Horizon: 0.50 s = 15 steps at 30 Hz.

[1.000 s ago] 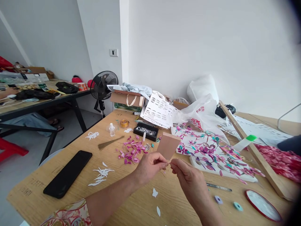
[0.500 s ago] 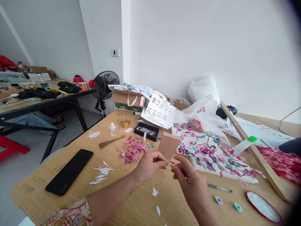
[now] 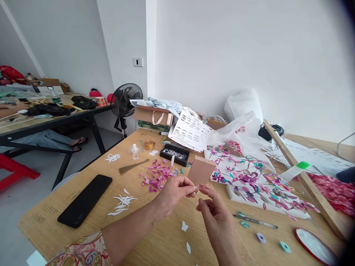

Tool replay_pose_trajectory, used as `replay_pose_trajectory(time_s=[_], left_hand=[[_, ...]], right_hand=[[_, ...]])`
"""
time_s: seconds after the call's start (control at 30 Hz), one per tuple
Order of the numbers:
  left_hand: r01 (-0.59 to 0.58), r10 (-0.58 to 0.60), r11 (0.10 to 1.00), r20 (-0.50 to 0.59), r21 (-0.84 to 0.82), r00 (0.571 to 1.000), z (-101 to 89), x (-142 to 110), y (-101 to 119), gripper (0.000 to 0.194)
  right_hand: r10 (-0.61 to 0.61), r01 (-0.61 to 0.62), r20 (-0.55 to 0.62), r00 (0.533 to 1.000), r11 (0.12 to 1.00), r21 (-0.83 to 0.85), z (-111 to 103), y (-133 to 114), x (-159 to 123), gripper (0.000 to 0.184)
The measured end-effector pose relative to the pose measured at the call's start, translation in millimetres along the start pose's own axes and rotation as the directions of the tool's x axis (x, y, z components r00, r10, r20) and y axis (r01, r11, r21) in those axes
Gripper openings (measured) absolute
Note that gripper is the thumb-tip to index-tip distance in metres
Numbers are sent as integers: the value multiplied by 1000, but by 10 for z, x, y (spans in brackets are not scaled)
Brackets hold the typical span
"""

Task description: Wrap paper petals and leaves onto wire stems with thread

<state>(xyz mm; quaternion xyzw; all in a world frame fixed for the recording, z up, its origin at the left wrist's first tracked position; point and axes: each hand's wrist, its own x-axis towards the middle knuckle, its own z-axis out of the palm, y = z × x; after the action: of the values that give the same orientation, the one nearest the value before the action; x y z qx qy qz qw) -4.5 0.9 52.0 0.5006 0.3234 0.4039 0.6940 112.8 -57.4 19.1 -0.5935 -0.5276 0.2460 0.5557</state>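
My left hand (image 3: 177, 194) is closed in a pinch, thumb against forefinger, on a small pink petal (image 3: 202, 186) whose tip sticks out to the right. Small pale beads or ends show just beneath those fingertips. My right hand (image 3: 217, 221) has its forefinger stretched to the petal, while the thumb stands apart below it and the other fingers curl. A fine thread runs across the table by the right wrist. Behind both hands stands a wooden block (image 3: 202, 170). Loose pink petals (image 3: 158, 175) lie in a heap beyond the left hand.
White cut-out slips (image 3: 122, 203) and a black phone (image 3: 84, 201) lie left. Finished-looking flowers rest on white foam (image 3: 266, 201) at right, near a brush (image 3: 257, 220), thread spools (image 3: 260, 237) and a red-rimmed round dish (image 3: 314, 244). A black tray (image 3: 175, 155) stands farther back.
My right hand has parted from its pinch at the left fingertips; its thumb dropped away and the forefinger reaches the petal. The left hand keeps its pinch. The view shifted slightly.
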Motion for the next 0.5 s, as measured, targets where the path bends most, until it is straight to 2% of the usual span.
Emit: replay_pose_trajectory(time_s=[0.13,0.3,0.4,0.5], left_hand=[[19,-16,997,45,-74,999,-24,-8,-12,19],[33,-27,994,58,-104,998,-42,-13,4,18],[52,-45,994,65,-99,997,-53,-18,29,19],[67,-65,996,36,-66,997,-79,-20,52,20]], right_hand=[[26,-24,37,999,997,-76,8,-14,-3,31],[-63,69,28,998,921,-383,-67,61,29,37],[9,24,66,998,873,-488,-177,150,46,46],[88,-28,84,993,839,-544,-366,253,13,45]])
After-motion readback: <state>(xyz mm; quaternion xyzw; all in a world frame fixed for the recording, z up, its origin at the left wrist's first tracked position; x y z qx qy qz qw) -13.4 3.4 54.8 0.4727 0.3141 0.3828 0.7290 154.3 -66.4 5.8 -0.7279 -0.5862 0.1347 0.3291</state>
